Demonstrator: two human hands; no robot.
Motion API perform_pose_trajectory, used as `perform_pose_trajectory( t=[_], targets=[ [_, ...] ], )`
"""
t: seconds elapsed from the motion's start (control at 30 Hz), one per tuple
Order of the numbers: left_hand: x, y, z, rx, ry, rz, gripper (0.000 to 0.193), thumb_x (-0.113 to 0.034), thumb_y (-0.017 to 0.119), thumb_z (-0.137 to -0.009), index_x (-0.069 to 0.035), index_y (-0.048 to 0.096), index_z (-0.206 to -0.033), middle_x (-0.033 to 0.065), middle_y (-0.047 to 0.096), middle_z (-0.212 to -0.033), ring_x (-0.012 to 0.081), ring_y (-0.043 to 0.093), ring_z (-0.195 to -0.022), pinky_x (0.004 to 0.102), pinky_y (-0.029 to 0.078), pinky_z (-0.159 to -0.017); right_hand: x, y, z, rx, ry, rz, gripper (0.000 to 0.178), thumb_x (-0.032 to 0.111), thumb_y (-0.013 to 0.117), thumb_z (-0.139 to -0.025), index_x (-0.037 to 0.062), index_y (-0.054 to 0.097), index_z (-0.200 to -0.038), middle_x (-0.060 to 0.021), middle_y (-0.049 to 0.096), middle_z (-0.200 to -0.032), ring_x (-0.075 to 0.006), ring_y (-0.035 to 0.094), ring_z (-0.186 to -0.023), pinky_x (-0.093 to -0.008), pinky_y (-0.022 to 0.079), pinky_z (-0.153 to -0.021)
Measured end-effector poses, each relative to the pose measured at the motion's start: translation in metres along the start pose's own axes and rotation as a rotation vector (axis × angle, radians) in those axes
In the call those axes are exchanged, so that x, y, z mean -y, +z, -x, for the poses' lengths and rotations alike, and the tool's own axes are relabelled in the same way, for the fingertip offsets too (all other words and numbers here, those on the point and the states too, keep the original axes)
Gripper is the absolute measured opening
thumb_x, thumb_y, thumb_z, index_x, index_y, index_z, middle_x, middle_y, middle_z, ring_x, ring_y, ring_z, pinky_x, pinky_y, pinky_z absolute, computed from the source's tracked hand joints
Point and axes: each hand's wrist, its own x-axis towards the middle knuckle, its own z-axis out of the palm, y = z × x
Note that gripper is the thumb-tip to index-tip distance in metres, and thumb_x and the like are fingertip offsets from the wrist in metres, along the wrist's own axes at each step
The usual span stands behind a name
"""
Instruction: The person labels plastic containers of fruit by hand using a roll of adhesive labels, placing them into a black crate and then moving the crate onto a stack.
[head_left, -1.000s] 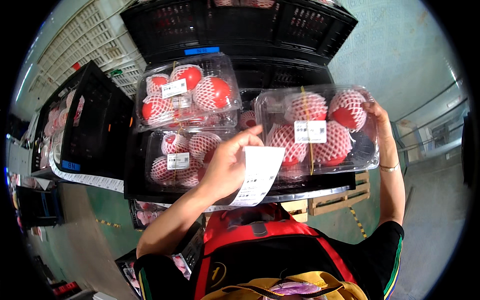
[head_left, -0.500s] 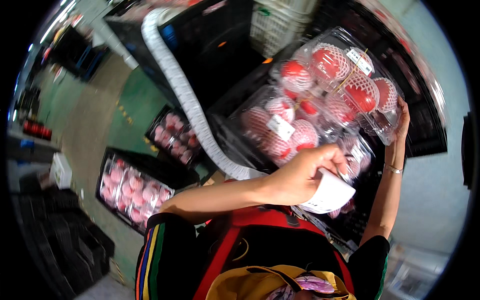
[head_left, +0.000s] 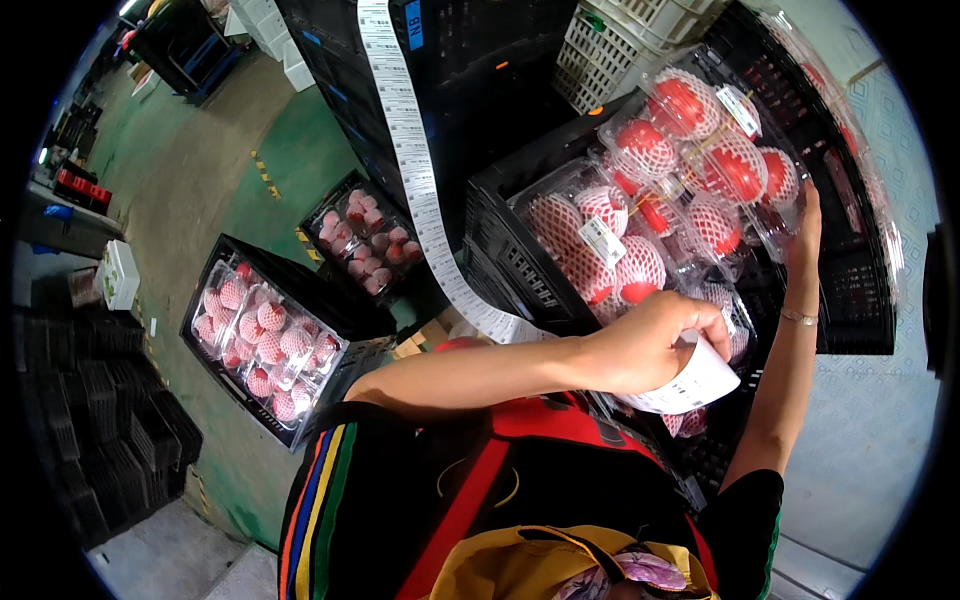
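Note:
My left hand (head_left: 650, 345) is closed on the curled end of a long strip of white labels (head_left: 408, 130). The strip hangs down from above on the left and passes behind my forearm. At the right, my right hand (head_left: 806, 228) grips the edge of a clear plastic fruit box (head_left: 752, 208), fingers partly hidden behind it. That tilted box holds several red fruits (head_left: 735, 165) in white foam nets and bears a white label. Beside it, another clear box with a label (head_left: 602, 241) sits in a black crate (head_left: 525, 270), near my left hand.
Tall black crates (head_left: 480, 70) and white slatted crates (head_left: 607, 55) stand beyond. On the floor at left are a black crate of boxed fruit (head_left: 225, 385) and a smaller one (head_left: 318, 235). Stacked black trays (head_left: 110, 420) stand at far left.
The view has shifted, so the surroundings sit differently in the picture. My left hand still holds the label strip and my right hand the tilted fruit box.

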Motion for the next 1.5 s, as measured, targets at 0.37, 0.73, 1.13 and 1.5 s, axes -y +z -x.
perform_pose_trajectory(
  t=[0.37, 0.73, 1.13, 1.5],
  targets=[
    [0.011, 0.005, -0.006, -0.070, 0.015, -0.090, 0.015, 0.001, 0.063, -0.081, 0.000, 0.063, -0.096, 0.0061, 0.067, -0.086, 0.0109, 0.063, -0.078, 0.0243, 0.051, -0.068, 0.046, 0.000, 0.095, 0.071, -0.698, 0.705, 0.025, 0.019, 0.054, -0.091, -0.0001, 0.062, -0.105, -0.0114, 0.065, -0.091, -0.0175, 0.061, -0.085, -0.0276, 0.047, -0.078],
    [0.036, 0.036, -0.053, 0.049, -0.140, -0.416, 0.003, 0.002, 0.059, -0.082, -0.001, 0.059, -0.082, -0.0005, 0.063, -0.073, 0.0041, 0.056, -0.068, 0.0213, 0.045, -0.059, 0.022, -0.011, 0.251, 0.296, 0.049, 0.032, 0.020, 0.007, 0.071, -0.080, -0.0025, 0.064, -0.096, -0.0034, 0.065, -0.088, -0.0077, 0.059, -0.082, -0.0229, 0.049, -0.076],
    [0.086, 0.065, -0.091, 0.422, -0.533, -0.497, 0.013, -0.010, 0.061, -0.086, 0.003, 0.063, -0.086, 0.0072, 0.065, -0.072, 0.0096, 0.061, -0.066, 0.0265, 0.046, -0.056, 0.007, -0.087, 0.280, -0.210, -0.089, 0.244, 0.010, 0.009, 0.066, -0.085, -0.0005, 0.065, -0.088, -0.0022, 0.065, -0.075, -0.0057, 0.058, -0.065, -0.0206, 0.049, -0.061],
    [0.149, 0.098, -0.063, 0.655, -1.169, -0.121, 0.014, -0.008, 0.055, -0.088, -0.001, 0.061, -0.098, 0.0036, 0.065, -0.085, 0.0095, 0.062, -0.072, 0.0253, 0.051, -0.063, -0.034, -0.129, 0.273, 0.094, 0.397, 1.020, 0.022, 0.014, 0.067, -0.075, -0.0030, 0.066, -0.088, -0.0169, 0.066, -0.078, -0.0227, 0.065, -0.069, -0.0316, 0.052, -0.066]
  ],
)
